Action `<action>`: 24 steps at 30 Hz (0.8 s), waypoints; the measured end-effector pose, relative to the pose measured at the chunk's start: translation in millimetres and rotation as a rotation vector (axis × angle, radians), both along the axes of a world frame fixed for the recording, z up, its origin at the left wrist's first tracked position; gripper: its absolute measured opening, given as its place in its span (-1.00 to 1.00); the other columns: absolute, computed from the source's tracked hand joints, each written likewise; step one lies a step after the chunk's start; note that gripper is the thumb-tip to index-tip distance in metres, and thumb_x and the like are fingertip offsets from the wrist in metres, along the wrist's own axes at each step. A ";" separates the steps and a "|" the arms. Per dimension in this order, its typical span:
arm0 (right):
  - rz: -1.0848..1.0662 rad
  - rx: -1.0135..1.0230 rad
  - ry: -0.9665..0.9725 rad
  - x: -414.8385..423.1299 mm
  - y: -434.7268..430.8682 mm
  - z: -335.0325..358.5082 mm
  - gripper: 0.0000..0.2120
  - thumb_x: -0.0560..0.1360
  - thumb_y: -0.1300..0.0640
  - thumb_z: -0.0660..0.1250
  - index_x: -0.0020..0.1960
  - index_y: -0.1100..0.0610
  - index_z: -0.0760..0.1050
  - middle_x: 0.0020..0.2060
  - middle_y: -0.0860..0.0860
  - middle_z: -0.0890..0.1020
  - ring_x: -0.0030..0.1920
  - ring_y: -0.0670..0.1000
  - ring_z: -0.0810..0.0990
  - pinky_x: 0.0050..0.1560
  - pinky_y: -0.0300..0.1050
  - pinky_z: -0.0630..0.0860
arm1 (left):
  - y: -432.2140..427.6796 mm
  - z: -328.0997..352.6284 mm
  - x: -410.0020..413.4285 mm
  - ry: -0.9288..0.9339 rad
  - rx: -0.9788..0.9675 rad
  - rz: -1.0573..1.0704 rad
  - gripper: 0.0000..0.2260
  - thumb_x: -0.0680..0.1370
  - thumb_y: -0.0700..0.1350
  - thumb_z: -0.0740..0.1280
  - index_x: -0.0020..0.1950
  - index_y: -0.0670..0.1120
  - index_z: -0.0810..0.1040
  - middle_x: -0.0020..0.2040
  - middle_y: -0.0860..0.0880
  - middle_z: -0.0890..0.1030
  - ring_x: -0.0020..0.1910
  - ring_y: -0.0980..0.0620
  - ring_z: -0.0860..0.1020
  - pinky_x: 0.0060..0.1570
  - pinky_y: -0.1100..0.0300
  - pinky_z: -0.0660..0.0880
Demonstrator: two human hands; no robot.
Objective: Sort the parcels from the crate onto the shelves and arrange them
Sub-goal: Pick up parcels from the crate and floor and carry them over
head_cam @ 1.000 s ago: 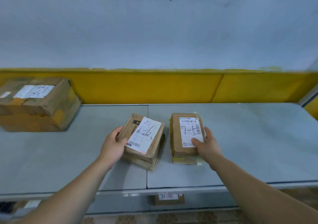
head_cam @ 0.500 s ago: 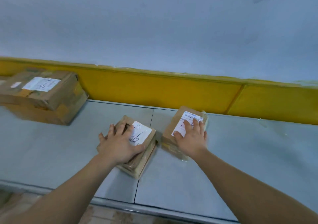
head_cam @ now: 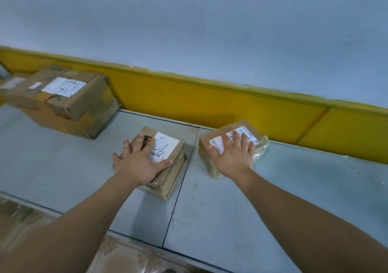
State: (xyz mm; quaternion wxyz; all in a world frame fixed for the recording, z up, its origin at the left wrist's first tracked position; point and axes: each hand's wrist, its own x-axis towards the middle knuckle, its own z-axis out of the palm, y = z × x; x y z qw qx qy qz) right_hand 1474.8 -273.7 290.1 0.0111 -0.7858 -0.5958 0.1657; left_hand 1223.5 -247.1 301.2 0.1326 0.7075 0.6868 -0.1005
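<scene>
On the grey shelf [head_cam: 231, 209], two bare forearms reach forward. Left hand [head_cam: 139, 164] lies flat, fingers spread, pressing on a small brown cardboard parcel [head_cam: 168, 146] with a white handwritten label; its long axis runs away toward the wall. Just beside it, apart, the right hand [head_cam: 233, 157] presses flat, fingers spread, on a second parcel [head_cam: 220, 133], brown with clear wrap, angled far-right. Farther left sits a big taped box [head_cam: 63, 102]. Behind, a yellow band [head_cam: 210, 109], then pale wall [head_cam: 189, 21].
</scene>
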 end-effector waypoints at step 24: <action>0.123 -0.073 -0.194 -9.3 65.7 -4.4 -0.17 0.56 -0.42 0.02 0.62 -0.02 -0.21 0.61 0.13 -0.19 0.59 0.22 -0.21 0.52 0.25 -0.16 | -0.8 -3.8 0.1 -0.023 0.045 -0.026 -0.11 0.33 0.58 -0.07 0.56 0.19 -0.09 0.59 0.06 -0.11 0.54 -0.20 -0.08 0.39 -0.26 0.09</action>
